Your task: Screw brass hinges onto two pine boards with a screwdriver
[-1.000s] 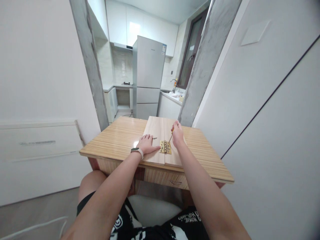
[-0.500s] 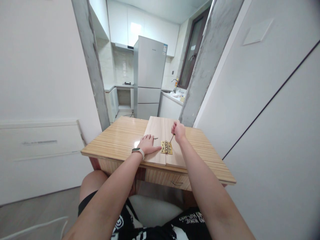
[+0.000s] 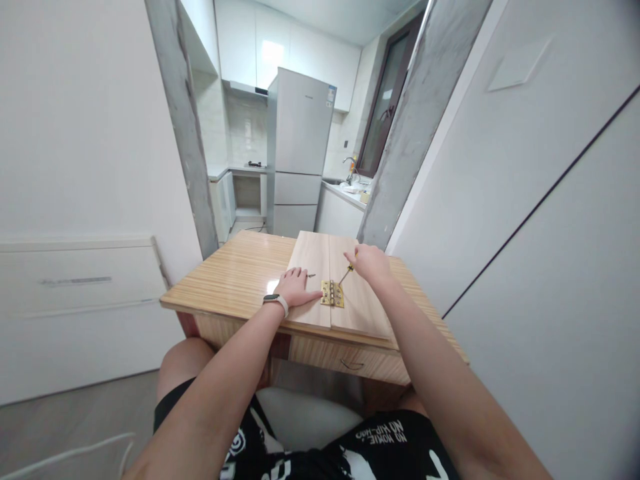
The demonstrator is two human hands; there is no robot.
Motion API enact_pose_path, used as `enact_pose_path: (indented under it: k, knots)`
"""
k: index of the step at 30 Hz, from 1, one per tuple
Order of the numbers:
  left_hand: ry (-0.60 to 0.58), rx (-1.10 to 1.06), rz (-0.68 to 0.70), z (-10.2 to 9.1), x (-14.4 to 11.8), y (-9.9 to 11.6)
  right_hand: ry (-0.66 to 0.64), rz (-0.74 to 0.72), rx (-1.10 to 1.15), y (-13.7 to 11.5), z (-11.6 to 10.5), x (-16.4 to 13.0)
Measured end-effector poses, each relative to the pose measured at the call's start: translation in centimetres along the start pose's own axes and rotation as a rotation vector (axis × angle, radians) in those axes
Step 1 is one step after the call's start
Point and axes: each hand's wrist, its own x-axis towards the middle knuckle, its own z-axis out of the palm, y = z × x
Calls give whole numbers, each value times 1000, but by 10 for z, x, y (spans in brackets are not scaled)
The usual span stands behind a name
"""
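Observation:
Two pale wooden boards (image 3: 310,257) lie side by side on a striped wooden table (image 3: 240,280). A brass hinge (image 3: 333,293) sits across their seam near the front edge. My left hand (image 3: 296,287), a watch on its wrist, rests flat on the left board with a fingertip touching the hinge. My right hand (image 3: 371,263) grips a small screwdriver (image 3: 345,275) whose tip slants down onto the hinge's right leaf. A small dark screw (image 3: 311,275) lies just beyond my left fingers.
The table has a drawer with a handle (image 3: 353,365) below the front edge. My knees and a grey seat are under it. A white wall stands close on the right, a grey pillar (image 3: 185,127) at the back left, a fridge (image 3: 300,153) beyond.
My right hand has swung out to the right and lowered, tilting the screwdriver to a flatter slant with its tip still at the hinge. My left hand has stayed put.

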Motion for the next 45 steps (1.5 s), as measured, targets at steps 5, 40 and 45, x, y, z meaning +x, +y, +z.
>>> enact_pose_path:
  k: [5, 40, 45]
  knots:
    - [1, 2, 3, -1, -1, 1, -51, -66, -5, -3, -4, 3]
    - [-19, 11, -8, -5, -3, 3, -169, -299, 2, 1, -17, 19]
    - [-17, 5, -3, -5, -3, 3, -6, -231, 152, 5, -1, 16]
